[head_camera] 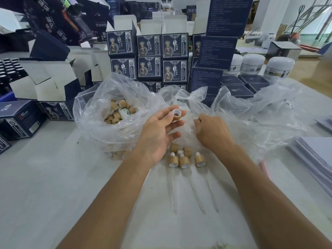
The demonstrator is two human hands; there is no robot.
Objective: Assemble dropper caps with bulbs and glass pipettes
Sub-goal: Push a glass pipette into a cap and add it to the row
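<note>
A pale worktop is seen from above, with two bare forearms reaching up from the bottom of the frame toward its centre. A bamboo-coloured dropper cap is held at the tips of the thumb and fingers of the left hand, palm turned upward, the cap's open white-lined mouth tilted toward the viewer, apparently so that its inside can be checked or a bulb fed through it. No bulb or pipette is seen in this cap. Just right of it, the right hand is shown from the back, its fingers curled down at the crumpled clear plastic bag lying there; whether anything is pinched cannot be told, since the fingertips are hidden. The reach is judged to be for the next part. To the left of centre, a second clear bag is spread open, with a heap of loose caps visible inside. Below the hands, in the middle of the frame, three finished droppers are laid side by side, white bulbs pointing away and glass pipettes stretching toward the viewer, probably lined up so that they are kept apart from unfinished stock. Two more bare caps are resting just above them. Dark blue printed cartons are stacked across the upper centre, and white jars are standing at the upper right.
</note>
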